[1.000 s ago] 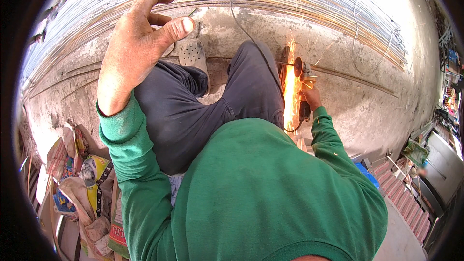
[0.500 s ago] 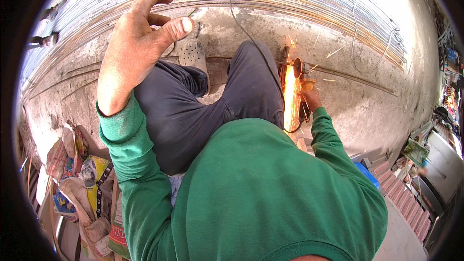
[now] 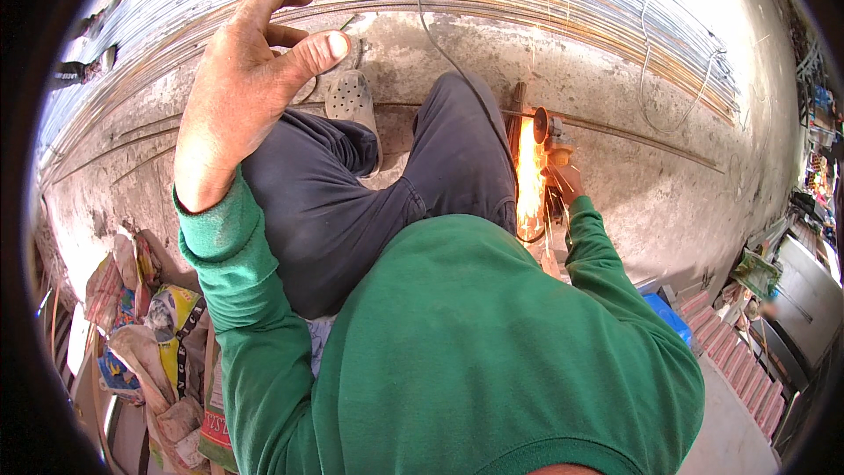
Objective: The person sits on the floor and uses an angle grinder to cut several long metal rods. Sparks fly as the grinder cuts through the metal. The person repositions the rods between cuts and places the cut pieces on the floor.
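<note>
My right hand (image 3: pixel 568 183) is closed around an angle grinder (image 3: pixel 559 155), off to the right of my knee. Its round disc (image 3: pixel 540 125) stands upright against a thin metal bar (image 3: pixel 629 134) that runs crosswise near the ground. Bright orange sparks (image 3: pixel 530 178) stream from the disc back toward me. My left hand (image 3: pixel 242 92) is raised above my left thigh, holding nothing, with thumb and fingers apart. Part of the grinder's body is hidden by sparks and by my hand.
Long rebar rods (image 3: pixel 519 2) lie in a wide bundle ahead. A cable (image 3: pixel 431 31) crosses them and passes over my right knee. Crumpled sacks (image 3: pixel 163 334) are heaped at my left. A ridged reddish stack (image 3: pixel 734 365) stands right. Another person's foot (image 3: pixel 105 60) shows at the far left.
Fewer sparks fly up around the disc, while the stream toward me goes on. My right hand and the grinder have shifted slightly. My left hand stays nearly still. The far-left foot has moved slightly.
</note>
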